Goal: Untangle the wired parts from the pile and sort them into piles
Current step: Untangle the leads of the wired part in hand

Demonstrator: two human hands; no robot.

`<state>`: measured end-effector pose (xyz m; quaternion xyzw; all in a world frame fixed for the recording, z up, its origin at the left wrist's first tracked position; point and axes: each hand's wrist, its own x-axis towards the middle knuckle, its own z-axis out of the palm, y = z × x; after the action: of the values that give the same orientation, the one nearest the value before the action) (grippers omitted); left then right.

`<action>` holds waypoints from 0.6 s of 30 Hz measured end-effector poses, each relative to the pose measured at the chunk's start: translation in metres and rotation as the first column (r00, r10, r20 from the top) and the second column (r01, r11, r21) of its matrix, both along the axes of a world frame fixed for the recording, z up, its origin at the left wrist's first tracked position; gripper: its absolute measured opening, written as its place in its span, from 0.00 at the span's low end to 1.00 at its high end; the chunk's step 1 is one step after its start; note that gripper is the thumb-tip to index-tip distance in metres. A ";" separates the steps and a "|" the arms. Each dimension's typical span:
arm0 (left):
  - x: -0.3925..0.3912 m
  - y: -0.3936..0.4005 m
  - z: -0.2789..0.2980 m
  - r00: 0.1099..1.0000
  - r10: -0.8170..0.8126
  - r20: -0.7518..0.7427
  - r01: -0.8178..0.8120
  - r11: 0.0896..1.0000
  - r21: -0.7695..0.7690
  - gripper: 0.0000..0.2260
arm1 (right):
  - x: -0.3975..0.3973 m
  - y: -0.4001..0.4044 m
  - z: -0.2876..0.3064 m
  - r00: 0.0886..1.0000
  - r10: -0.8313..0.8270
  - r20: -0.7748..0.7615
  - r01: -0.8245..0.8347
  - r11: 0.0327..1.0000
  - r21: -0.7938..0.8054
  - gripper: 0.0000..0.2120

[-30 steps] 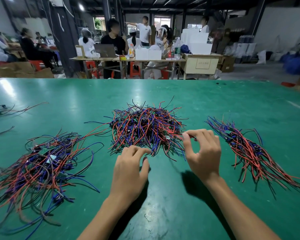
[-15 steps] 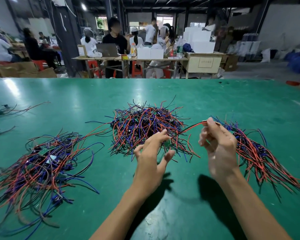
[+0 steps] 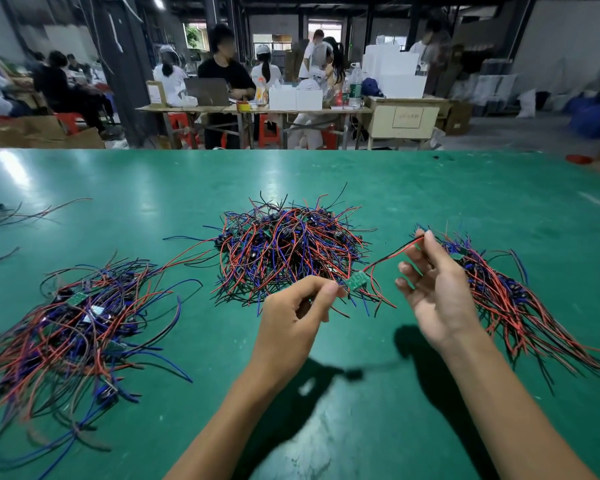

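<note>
A tangled pile (image 3: pixel 288 247) of red, blue and black wired parts lies in the middle of the green table (image 3: pixel 430 188). One wired part, a small green board (image 3: pixel 356 281) with a red and black wire pair (image 3: pixel 392 253), is stretched in the air between my hands. My left hand (image 3: pixel 293 315) pinches the board's end just in front of the pile. My right hand (image 3: pixel 433 289) pinches the wire's far end between thumb and forefinger, its other fingers spread. A straighter sorted pile (image 3: pixel 510 299) lies under and behind my right hand.
A large loose pile of wired parts (image 3: pixel 73 330) covers the table's left front. Stray wires (image 3: pixel 11 216) lie at the far left edge. Beyond the table's far edge, people sit and stand at workbenches (image 3: pixel 257 109) with boxes.
Both hands have lifted from the pile's front edge. A single wired part came out of the tangle and now hangs taut between them, the right hand having swung right toward the sorted pile.
</note>
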<state>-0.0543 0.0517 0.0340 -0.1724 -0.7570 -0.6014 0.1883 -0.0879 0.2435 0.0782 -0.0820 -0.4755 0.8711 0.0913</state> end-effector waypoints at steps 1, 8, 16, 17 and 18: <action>-0.001 -0.002 -0.001 1.000 0.030 -0.001 -0.030 0.999 -0.020 0.08 | -0.001 0.000 -0.001 1.000 0.013 0.002 -0.013 1.000 0.005 0.09; -0.002 -0.009 -0.004 0.952 0.173 -0.251 -0.230 0.949 -0.218 0.05 | -0.004 -0.017 -0.018 0.994 0.113 -0.007 -0.102 0.926 0.364 0.15; -0.002 -0.014 -0.005 0.840 0.223 -0.495 -0.434 0.823 -0.366 0.06 | 0.001 -0.026 -0.026 0.967 0.252 -0.046 -0.217 0.902 0.374 0.13; -0.002 -0.014 -0.006 0.841 0.202 -0.501 -0.432 0.809 -0.399 0.05 | 0.000 -0.025 -0.028 0.966 0.252 -0.063 -0.214 0.909 0.358 0.10; -0.001 -0.014 -0.007 0.850 0.181 -0.495 -0.423 0.795 -0.435 0.05 | -0.001 -0.025 -0.029 0.966 0.247 -0.077 -0.206 0.915 0.346 0.09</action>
<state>-0.0550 0.0375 0.0275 -0.2187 -0.8500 -0.2771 0.3911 -0.0885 0.2188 0.0491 0.0425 -0.6169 0.7853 0.0306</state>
